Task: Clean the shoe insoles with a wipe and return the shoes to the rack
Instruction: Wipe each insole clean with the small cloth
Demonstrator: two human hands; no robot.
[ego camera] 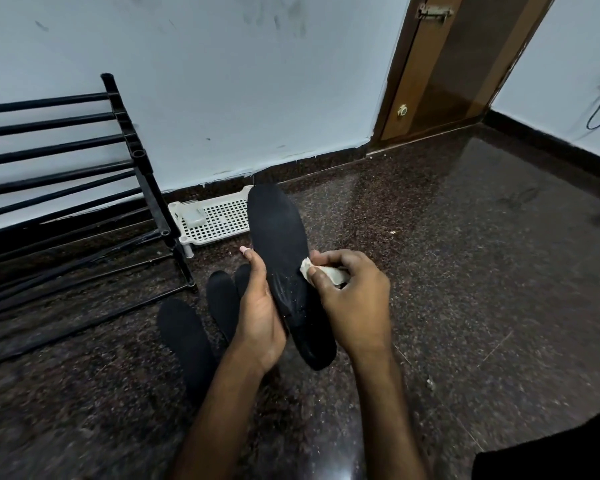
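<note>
The left hand [260, 306] grips a long, flat black insole [281, 244] by its left edge. The thumb extends up that edge and the fingers are curled behind, out of sight. The right hand [355, 299] pinches a crumpled white wipe [328, 274] between thumb and fingertips and holds it against the insole's right edge, about mid-length. The insole is held clear of the floor, with its toe end pointing away toward the wall. Pale specks and streaks mark its lower half.

Left of the left forearm, a second black insole [187, 341] lies on the dark speckled polished stone floor [465, 271]. A third black insole [224, 303] lies just beside it. The tip of a fourth black insole [243, 275] shows behind the left hand.

A black tubular metal shoe rack [84, 188] stands at the left against the pale wall [239, 81]. Just right of the rack, a white perforated plastic tray [222, 220] sits at the foot of the wall, with a small translucent box [193, 214] on it. A brown wooden door [447, 71] stands at upper right.
</note>
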